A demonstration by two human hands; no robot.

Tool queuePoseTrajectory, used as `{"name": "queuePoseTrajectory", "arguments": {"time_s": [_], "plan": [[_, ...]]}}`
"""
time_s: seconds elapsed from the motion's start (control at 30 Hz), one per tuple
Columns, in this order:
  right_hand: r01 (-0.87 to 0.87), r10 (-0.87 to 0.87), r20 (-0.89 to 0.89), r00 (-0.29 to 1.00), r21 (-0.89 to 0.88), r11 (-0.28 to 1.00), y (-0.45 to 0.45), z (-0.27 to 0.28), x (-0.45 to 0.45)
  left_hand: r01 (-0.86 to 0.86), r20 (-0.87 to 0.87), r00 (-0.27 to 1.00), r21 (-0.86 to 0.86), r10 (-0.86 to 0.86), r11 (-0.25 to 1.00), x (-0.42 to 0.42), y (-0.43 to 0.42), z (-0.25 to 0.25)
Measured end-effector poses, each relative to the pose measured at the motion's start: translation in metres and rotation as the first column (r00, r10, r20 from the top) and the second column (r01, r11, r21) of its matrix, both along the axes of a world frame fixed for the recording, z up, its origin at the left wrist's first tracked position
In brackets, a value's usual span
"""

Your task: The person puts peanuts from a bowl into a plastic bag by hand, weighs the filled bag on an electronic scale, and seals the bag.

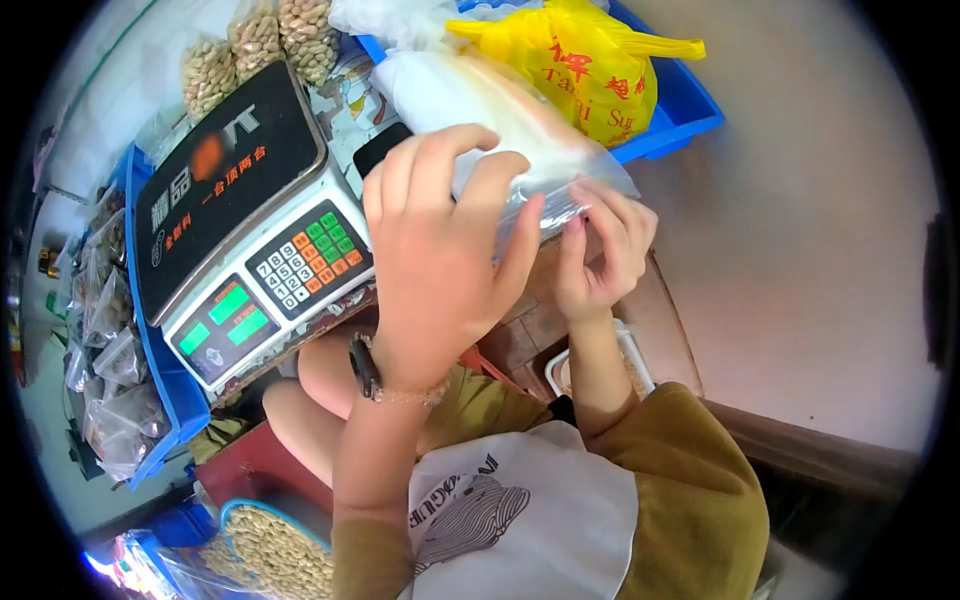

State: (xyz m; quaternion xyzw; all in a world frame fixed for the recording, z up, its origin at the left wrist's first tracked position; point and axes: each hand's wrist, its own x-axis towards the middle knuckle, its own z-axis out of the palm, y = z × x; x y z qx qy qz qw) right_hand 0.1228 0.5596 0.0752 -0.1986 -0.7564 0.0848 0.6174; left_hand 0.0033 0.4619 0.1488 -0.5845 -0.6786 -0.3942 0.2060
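Note:
A clear plastic bag (545,205) lies at the top centre, by a stack of whitish plastic bags (430,95). My right hand (610,250) pinches the near edge of the clear bag between thumb and fingers. Over the bag's left part is my left hand (430,230), its fingers curved and apart and the thumb stretched out. Whether its fingertips touch the plastic, I cannot tell. A dark watch and a beaded bracelet circle the left wrist. To the left stands a digital scale (240,250) with green lit displays.
A yellow shopping bag (590,75) sits in a blue tray (690,105) at the top. Bags of peanuts (255,40) stand behind the scale. Small filled bags (120,360) fill another blue tray (160,400) at left. A dark phone-like object (380,150) lies beside the scale.

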Motion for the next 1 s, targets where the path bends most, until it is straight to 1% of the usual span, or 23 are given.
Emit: {"name": "queuePoseTrajectory", "arguments": {"time_s": [0.1, 0.2, 0.23, 0.27, 0.3, 0.33, 0.43, 0.53, 0.63, 0.7, 0.83, 0.93, 1.0], "plan": [[-0.01, 0.011, 0.05, 0.999, -0.012, 1.0, 0.009, -0.003, 0.001, 0.037, 0.1, 0.994, -0.001, -0.037, 0.999, -0.002, -0.007, -0.018], [-0.086, 0.085, 0.201, 0.976, -0.003, 0.996, 0.011, 0.011, -0.003, 0.027, 0.197, 0.98, 0.01, -0.029, 1.0, 0.003, -0.017, -0.035], [-0.1, 0.107, 0.217, 0.97, -0.044, 0.994, 0.009, 0.016, -0.006, 0.017, 0.227, 0.974, 0.011, -0.019, 1.0, 0.005, -0.021, -0.038], [-0.112, 0.129, 0.234, 0.964, -0.087, 0.99, 0.005, 0.02, -0.01, 0.052, 0.302, 0.952, -0.003, -0.049, 0.999, 0.006, -0.025, -0.04], [-0.123, 0.153, 0.251, 0.956, -0.131, 0.984, 0.002, 0.022, -0.012, 0.059, 0.331, 0.942, -0.008, -0.054, 0.998, 0.007, -0.027, -0.044], [-0.145, 0.17, 0.346, 0.923, -0.099, 0.985, 0.006, 0.02, -0.011, 0.067, 0.359, 0.931, -0.011, -0.059, 0.998, 0.008, -0.028, -0.049], [-0.224, 0.235, 0.284, 0.93, -0.071, 0.972, 0.014, 0.02, -0.011, 0.094, 0.407, 0.909, 0.009, -0.09, 0.996, 0.008, -0.029, -0.052], [-0.141, 0.123, 0.228, 0.966, 0.064, 0.988, 0.019, 0.008, -0.009, 0.109, 0.432, 0.895, 0.025, -0.109, 0.994, 0.01, -0.027, -0.046], [-0.162, 0.155, 0.182, 0.971, 0.027, 0.986, 0.016, 0.007, -0.008, 0.123, 0.454, 0.882, 0.031, -0.123, 0.992, 0.014, -0.023, -0.039], [-0.167, 0.159, 0.169, 0.973, 0.033, 0.985, 0.016, 0.007, -0.008, 0.116, 0.452, 0.883, 0.052, -0.127, 0.992, 0.015, -0.019, -0.039], [-0.152, 0.143, 0.134, 0.981, 0.063, 0.986, 0.017, 0.0, -0.002, 0.06, 0.416, 0.907, 0.024, -0.064, 0.998, 0.014, -0.017, -0.042], [-0.068, 0.061, 0.083, 0.995, 0.077, 0.995, 0.013, -0.006, 0.0, 0.03, 0.392, 0.92, -0.025, -0.018, 0.999, 0.011, -0.015, -0.041], [-0.025, 0.014, 0.1, 0.995, 0.105, 0.994, 0.012, -0.016, 0.001, 0.005, 0.38, 0.925, -0.074, 0.023, 0.997, 0.011, -0.013, -0.039]]}}
